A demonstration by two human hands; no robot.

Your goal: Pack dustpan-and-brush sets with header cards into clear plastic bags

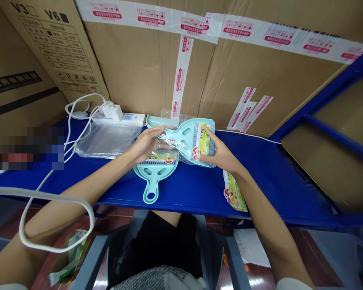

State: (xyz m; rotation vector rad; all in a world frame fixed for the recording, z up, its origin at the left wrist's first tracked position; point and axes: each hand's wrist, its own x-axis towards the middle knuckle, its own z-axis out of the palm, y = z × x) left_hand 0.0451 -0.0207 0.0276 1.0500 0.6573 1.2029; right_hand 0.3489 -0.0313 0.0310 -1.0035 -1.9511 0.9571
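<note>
Hands [147,143] [220,155] hold one of two dustpans [189,139] [154,177].

Your right hand [220,155] covers the dustpan set [193,141] label's lower part, a pixelated patch [26,149] hides the left shelf, and carton print [60,48] is unreadable.

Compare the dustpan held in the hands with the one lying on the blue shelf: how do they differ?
The held dustpan is lifted and wrapped in clear plastic, gripped by the left hand and right hand; the lower dustpan lies flat on the blue shelf. The lower dustpan's handle points toward the person, the held dustpan's leftward. Both are light teal.
</note>
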